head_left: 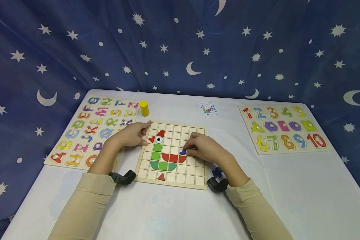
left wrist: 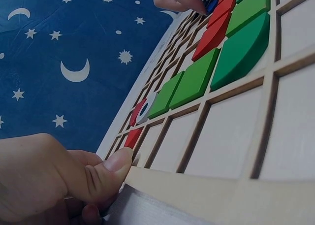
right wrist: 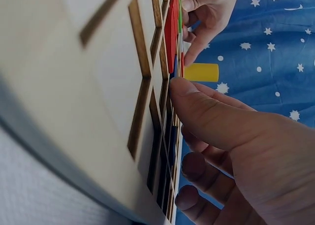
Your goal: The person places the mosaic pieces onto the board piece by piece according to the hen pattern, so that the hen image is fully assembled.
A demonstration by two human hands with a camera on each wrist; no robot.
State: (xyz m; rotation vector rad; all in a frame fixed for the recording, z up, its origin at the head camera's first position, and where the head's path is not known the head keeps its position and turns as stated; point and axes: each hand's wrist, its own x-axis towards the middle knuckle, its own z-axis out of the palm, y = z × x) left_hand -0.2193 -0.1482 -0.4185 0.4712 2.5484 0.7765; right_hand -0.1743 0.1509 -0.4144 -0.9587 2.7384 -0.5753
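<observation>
A wooden grid board bears flat coloured pieces in a bird-like figure: a white eye piece, green squares, red pieces and green rounded ones. My right hand pinches a small blue curved piece between thumb and fingers, just above the red row; part of it is hidden. More dark blue shows beneath that hand in the right wrist view. At the board's left edge, my left hand rests its thumb on the rim, forefinger stretched toward the far corner.
Several blue pieces lie by the right wrist. A yellow cylinder stands behind the board. At the back lies a picture card. A letter puzzle is on the left, a number puzzle on the right.
</observation>
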